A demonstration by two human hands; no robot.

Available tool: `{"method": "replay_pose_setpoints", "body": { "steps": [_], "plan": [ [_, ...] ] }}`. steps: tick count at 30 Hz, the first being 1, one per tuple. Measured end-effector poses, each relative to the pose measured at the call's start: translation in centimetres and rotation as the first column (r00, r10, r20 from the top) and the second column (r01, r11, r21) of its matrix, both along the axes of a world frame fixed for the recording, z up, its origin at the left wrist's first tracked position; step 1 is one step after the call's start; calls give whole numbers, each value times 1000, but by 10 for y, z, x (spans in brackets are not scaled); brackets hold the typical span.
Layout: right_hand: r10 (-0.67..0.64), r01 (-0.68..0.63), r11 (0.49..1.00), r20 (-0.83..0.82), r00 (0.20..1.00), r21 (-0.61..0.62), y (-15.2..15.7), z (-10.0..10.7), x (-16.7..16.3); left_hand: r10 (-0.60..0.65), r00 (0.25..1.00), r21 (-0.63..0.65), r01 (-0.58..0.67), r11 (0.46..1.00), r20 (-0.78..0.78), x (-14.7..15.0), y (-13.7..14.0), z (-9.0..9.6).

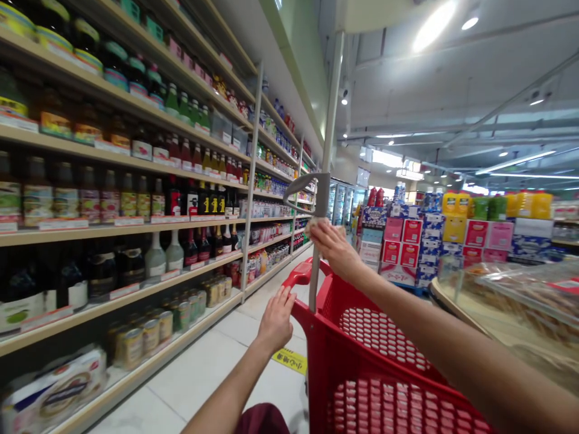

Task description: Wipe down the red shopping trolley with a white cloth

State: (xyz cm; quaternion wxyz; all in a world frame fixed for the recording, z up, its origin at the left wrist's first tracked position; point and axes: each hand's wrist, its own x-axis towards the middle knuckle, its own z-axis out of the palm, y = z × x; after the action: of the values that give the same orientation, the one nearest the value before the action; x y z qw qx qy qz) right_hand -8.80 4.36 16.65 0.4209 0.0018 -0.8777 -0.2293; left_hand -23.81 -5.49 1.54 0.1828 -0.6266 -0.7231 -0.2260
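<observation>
A red plastic shopping cart (312, 343) with perforated sides stands right in front of me. From its near end a metal pole (333, 102) rises, with a grey loop-shaped bracket (322, 193) on it. My right hand (337, 248) presses a light, crumpled cloth (316, 225) against the pole just under the bracket. The hand's fingers are closed over the cloth and partly hide it. My left hand (275, 319) is closed on the cart's edge, just below the red handle (301, 272); its fingertips rest on the red plastic and the thumb side is hidden.
Shelves (199, 223) of bottles and cans line the left side. A yellow floor sticker (290, 360) lies on the white tiles (217, 355). Stacked drink boxes (402, 241) stand ahead to the right. A round display counter (452, 307) with wrapped goods is close on the right.
</observation>
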Motion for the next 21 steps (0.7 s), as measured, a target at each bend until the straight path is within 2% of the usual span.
{"method": "replay_pose_setpoints", "body": {
  "steps": [4, 5, 7, 10, 12, 14, 17, 18, 19, 20, 21],
  "plan": [
    [5, 3, 1000, 287, 958, -27, -3, -104, 19, -30, 1000, 2, 30, 1000, -3, 2, -2, 1],
    [9, 4, 999, 322, 947, -41, -6, -122, 22, -39, 999, -2, 39, 999, 0, 2, -2, 1],
    [10, 13, 997, 320, 947, -71, -11, -133, 22, -52, 999, -12, 52, 999, 4, 1, -2, -1],
    [-16, 37, 991, 153, 988, -132, -13, -119, 7, -51, 999, -10, 52, 999, 3, 1, -1, -2],
    [-22, 38, 982, 88, 996, -184, -13, -128, 1, -49, 999, -9, 49, 999, 1, 2, 1, -2],
    [-5, 41, 971, 151, 989, -234, -17, -169, 7, -51, 999, -14, 51, 999, -3, 2, 1, -2],
    [9, 113, 942, 358, 933, -317, -29, -255, 34, -50, 999, -22, 50, 999, -9, 3, 0, -3],
    [28, 122, 929, 397, 918, -348, -32, -275, 42, -48, 999, -20, 47, 999, -11, 3, 1, -4],
    [35, 130, 918, 401, 915, -376, -35, -286, 48, -48, 999, -16, 48, 999, -14, 3, 1, -5],
    [39, 122, 910, 375, 926, -396, -37, -286, 50, -49, 999, -12, 49, 999, -17, 4, 1, -6],
    [38, 102, 908, 320, 947, -407, -37, -277, 49, -50, 999, -5, 50, 999, -19, 4, 2, -7]
  ]
}}
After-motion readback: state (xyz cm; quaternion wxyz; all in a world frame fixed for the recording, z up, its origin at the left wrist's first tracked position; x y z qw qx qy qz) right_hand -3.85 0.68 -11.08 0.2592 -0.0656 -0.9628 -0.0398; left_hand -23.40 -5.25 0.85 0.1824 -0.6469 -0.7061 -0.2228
